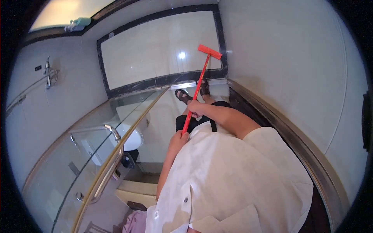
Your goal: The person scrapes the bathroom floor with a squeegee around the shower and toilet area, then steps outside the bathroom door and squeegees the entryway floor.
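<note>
A red floor squeegee (203,73) with a T-shaped head lies slantwise across the middle of the view. My right hand (196,108) is closed around the handle partway along it. Lower down, my left hand (179,140) grips the end of the handle near my waist. The squeegee's head (210,51) is over the pale, dark-bordered floor panel (155,46), near its right edge; whether it touches the floor I cannot tell. Dark sandals (182,95) on my feet stand just short of the border.
On my left runs a glass partition (89,155) with a metal handle (112,171). Behind the glass is a white toilet (133,138). A shower fitting (48,72) hangs on the left wall, with bottles (79,24) on a ledge above. A plain wall (287,70) stands close on my right.
</note>
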The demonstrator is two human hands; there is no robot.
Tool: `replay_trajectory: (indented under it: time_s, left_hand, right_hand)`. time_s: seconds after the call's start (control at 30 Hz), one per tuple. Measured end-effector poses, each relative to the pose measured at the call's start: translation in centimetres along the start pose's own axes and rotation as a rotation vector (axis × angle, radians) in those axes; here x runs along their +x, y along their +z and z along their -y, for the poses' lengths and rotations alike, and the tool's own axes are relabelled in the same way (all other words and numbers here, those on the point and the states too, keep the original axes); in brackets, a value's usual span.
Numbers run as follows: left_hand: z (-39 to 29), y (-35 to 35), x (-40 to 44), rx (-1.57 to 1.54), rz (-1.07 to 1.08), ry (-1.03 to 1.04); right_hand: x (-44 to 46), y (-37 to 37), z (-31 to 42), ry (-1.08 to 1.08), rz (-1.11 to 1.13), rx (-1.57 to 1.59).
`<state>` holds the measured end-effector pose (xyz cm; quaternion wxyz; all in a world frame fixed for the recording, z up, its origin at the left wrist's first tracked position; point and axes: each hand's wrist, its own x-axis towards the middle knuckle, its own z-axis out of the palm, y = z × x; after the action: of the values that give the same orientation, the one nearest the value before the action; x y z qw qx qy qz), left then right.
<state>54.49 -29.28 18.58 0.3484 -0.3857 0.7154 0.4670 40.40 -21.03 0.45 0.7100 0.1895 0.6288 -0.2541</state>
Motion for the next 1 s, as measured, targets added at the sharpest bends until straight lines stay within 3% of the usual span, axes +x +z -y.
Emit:
replay_trajectory:
  time_s: [0.07,0.33,0.53,0.7,0.73,0.97,1.0]
  left_hand:
    - [2.5,-0.9,-1.7,-0.074,-0.002,-0.024]
    - [10.1,-1.0,-4.2,-0.479,0.016,-0.161]
    - [17.5,0.4,-3.9,-0.68,0.105,-0.101]
    - [16.7,-1.5,-5.2,-0.692,0.172,-0.127]
    - [16.5,-1.7,-4.6,-0.685,0.183,-0.118]
    - [15.2,-1.5,1.0,0.143,0.27,0.217]
    - [13.9,-1.5,1.6,0.15,0.27,0.188]
  right_hand:
    - [0.3,2.5,-0.3,-0.008,0.147,-0.018]
    - [-2.6,10.1,1.2,-0.158,0.17,-0.172]
    - [-2.3,15.2,-0.2,-0.179,0.159,-0.291]
    - [-2.4,16.5,-1.6,-0.192,0.072,-0.252]
    - [-2.0,16.2,-1.9,-0.179,0.037,-0.239]
    - [-0.5,11.2,-4.6,-0.154,-0.145,0.026]
    - [-0.3,10.0,-4.5,-0.156,-0.15,0.025]
